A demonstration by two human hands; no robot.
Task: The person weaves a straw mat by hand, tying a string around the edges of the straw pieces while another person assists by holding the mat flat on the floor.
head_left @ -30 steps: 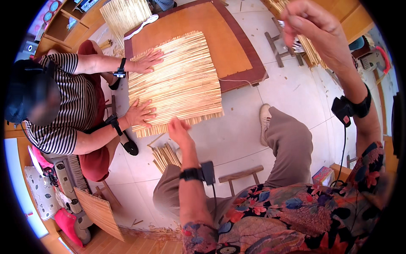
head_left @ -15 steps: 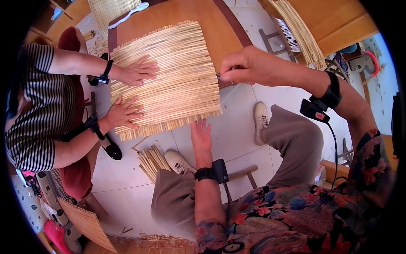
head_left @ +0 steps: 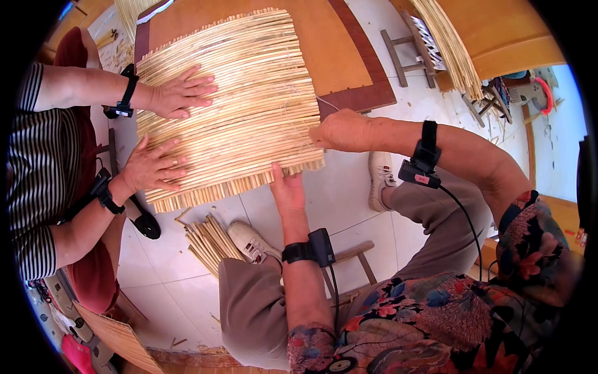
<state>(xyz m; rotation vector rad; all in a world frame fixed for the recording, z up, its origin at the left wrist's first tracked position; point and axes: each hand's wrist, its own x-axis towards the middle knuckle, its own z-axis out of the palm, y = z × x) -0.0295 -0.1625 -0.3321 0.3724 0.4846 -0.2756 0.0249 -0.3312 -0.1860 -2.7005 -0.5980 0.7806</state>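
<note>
A mat of pale reed stalks point(head_left: 249, 75) lies on a brown table, its near edge jutting over the front. At that edge is my left hand point(head_left: 289, 192); its thumb rests against the stalks and its other fingers reach underneath, mostly hidden. My right hand point(head_left: 344, 131) is closed at the mat's right edge, pinching a thin pale string point(head_left: 325, 101) that runs along this side. Across the left half of the mat lie a co-worker's two flat hands, one hand point(head_left: 180, 93) farther away and the other hand point(head_left: 149, 167) nearer me.
Bare brown table top point(head_left: 339, 47) shows beyond the mat. A bundle of cut reeds point(head_left: 212, 244) lies on the tiled floor beside my shoe point(head_left: 252, 242). Longer reeds point(head_left: 445, 43) rest at the far right, near a wooden stool point(head_left: 405, 56). The co-worker sits at the left.
My right hand has come down and in to the mat's right edge, and the string looks less stretched. My left hand's fingers have slipped under the near edge. The view has shifted slightly.
</note>
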